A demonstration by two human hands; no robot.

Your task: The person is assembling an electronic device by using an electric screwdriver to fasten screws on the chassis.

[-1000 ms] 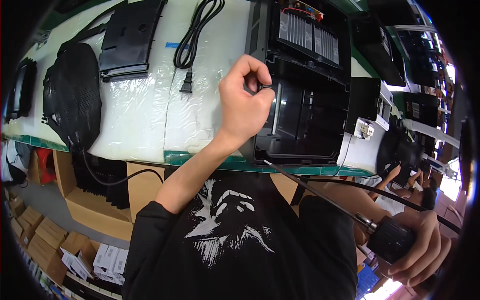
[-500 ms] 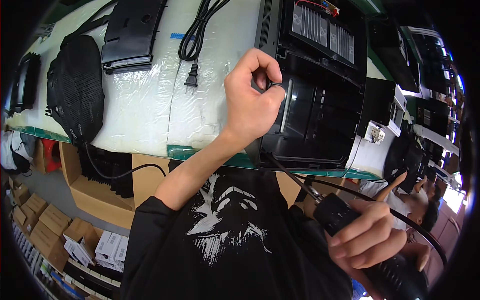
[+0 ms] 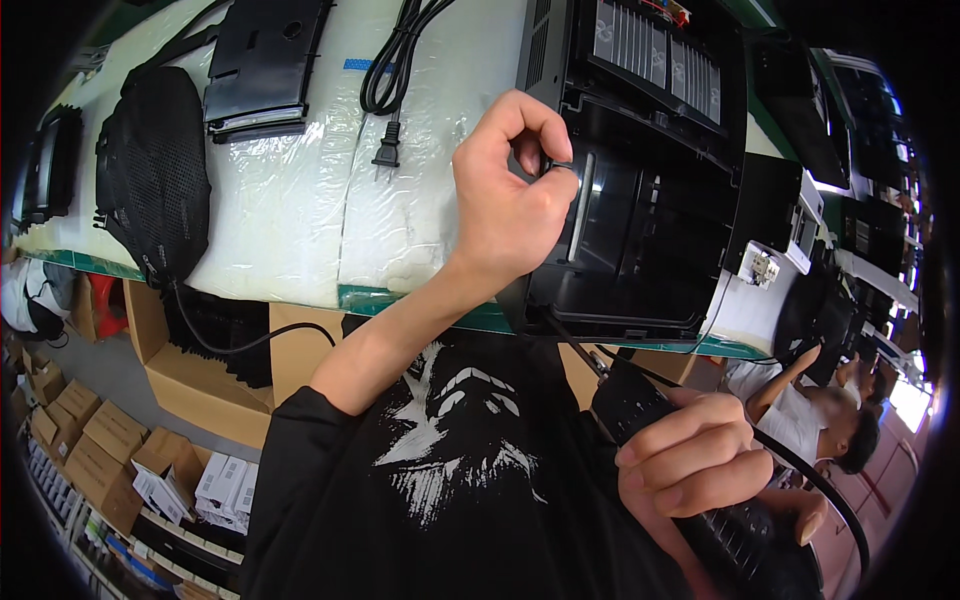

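My right hand (image 3: pixel 700 460) is wrapped round a black electric screwdriver (image 3: pixel 632 402) at the lower right. Its thin shaft points up and left to the near left corner of a black plastic housing (image 3: pixel 690 255); where the tip meets it is hard to make out. My left hand (image 3: pixel 515 190) is closed over the housing's left wall, thumb and forefinger together. What they pinch, if anything, is hidden. Inside the housing are a pale strip (image 3: pixel 582 205) and, farther back, ribbed grey panels (image 3: pixel 655 55).
A coiled black power cord (image 3: pixel 385 90), a black panel (image 3: pixel 262 65) and a black mesh bag (image 3: pixel 155 160) lie left on the wrapped bench top. Below stand an open cardboard box (image 3: pixel 215 400) and stacked cartons (image 3: pixel 105 445). A co-worker (image 3: pixel 815 410) is at the far right.
My right hand and the screwdriver have moved a little left and up, nearer the housing's near edge. The left hand keeps its grip shape and place on the left wall.
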